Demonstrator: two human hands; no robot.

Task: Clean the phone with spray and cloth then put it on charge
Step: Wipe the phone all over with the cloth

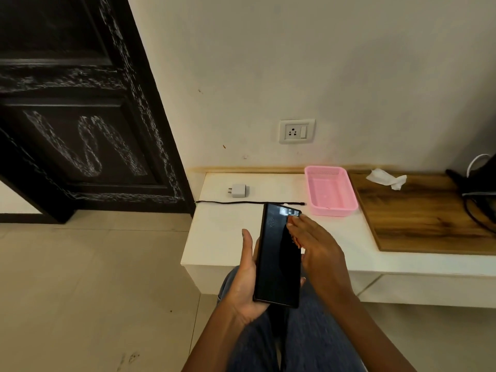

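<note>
My left hand holds a black phone from below, over my lap, with the thumb along the phone's left edge. The dark screen faces up and has small droplets near its top. My right hand lies over the phone's upper right side, its straight fingers touching the screen. A small reddish bit shows under that palm; I cannot tell what it is. On the white shelf behind lie a white charger plug and a black cable. A crumpled white cloth lies further right. No spray bottle is in view.
A wall socket with a switch sits above the shelf. A pink basket stands right of the cable, beside a wooden board. Black gear with cords fills the far right. A dark door stands at the left.
</note>
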